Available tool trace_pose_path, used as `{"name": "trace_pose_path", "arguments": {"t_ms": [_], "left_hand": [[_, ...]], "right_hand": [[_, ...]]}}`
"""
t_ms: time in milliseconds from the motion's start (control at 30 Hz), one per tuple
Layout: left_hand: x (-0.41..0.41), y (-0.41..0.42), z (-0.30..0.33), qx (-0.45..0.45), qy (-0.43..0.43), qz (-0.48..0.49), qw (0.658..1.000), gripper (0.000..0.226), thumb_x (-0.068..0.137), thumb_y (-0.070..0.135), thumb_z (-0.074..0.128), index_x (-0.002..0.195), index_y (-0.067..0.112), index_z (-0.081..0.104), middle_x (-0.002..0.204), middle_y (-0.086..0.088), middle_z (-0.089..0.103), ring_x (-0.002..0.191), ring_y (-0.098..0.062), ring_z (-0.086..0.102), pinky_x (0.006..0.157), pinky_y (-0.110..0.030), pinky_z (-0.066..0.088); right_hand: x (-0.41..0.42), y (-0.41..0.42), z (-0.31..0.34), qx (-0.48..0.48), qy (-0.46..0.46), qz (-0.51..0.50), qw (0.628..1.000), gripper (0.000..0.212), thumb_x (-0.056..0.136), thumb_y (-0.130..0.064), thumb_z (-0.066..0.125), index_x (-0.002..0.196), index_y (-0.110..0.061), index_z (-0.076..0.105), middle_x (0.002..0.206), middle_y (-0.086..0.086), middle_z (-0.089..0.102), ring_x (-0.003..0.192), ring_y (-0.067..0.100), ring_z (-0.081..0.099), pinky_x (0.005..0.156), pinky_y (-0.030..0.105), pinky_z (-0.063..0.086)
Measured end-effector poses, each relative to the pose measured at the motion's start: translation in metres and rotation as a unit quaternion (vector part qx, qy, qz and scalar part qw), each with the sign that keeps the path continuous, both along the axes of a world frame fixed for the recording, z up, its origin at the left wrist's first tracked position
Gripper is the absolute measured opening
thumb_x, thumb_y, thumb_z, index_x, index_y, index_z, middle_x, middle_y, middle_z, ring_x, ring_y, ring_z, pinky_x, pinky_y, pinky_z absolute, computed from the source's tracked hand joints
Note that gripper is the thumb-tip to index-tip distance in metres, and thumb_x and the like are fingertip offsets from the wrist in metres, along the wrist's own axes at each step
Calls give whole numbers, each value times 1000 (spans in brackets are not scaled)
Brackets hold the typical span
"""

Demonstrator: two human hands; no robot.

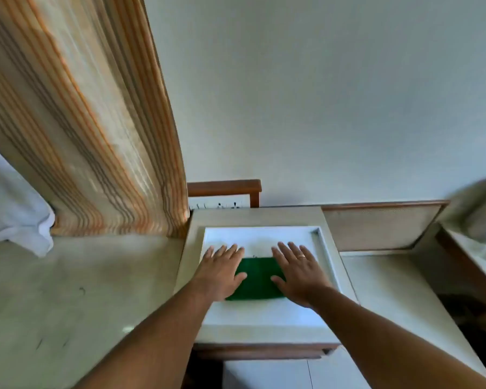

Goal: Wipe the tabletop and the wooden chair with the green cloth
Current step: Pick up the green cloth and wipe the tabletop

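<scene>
A folded green cloth (257,279) lies flat on the white tabletop (264,313), which has a beige raised border. My left hand (220,269) rests palm down on the cloth's left edge, fingers spread. My right hand (299,269), with a ring on one finger, rests palm down on the cloth's right edge, fingers spread too. Neither hand grips the cloth. Behind the table, against the wall, the top rail of a wooden chair (225,188) shows; its seat is hidden.
A striped orange curtain (96,136) hangs at the left beside a white fabric (14,203). A power strip (219,204) sits behind the table. A framed beige panel (376,226) and a lower surface (399,299) lie to the right. Pale floor (68,290) lies left.
</scene>
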State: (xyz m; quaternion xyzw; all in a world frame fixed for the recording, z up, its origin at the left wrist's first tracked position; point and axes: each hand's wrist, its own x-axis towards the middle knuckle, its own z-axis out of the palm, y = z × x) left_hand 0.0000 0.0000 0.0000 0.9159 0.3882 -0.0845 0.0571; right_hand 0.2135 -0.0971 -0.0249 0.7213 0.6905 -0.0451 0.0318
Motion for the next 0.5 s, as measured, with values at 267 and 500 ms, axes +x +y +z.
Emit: {"name": "trace_pose_path", "arguments": {"t_ms": [267,500], "left_hand": [[22,43,-2,-74,51,-56,994,75,83,70,57,140,23,46,126,-4,56,116,-26,52,90,-41,45],[38,49,4,-252,24,38,967,41,77,51,78,96,24,55,91,5,58,88,-19,58,67,-33,41]], "right_hand": [[27,26,-4,-70,31,8,997,76,82,-71,50,137,-20,43,130,9,52,119,30,51,100,46,42],[26,49,12,-147,142,18,979,43,75,-46,63,111,-23,60,96,-1,66,91,21,62,68,30,46]]}}
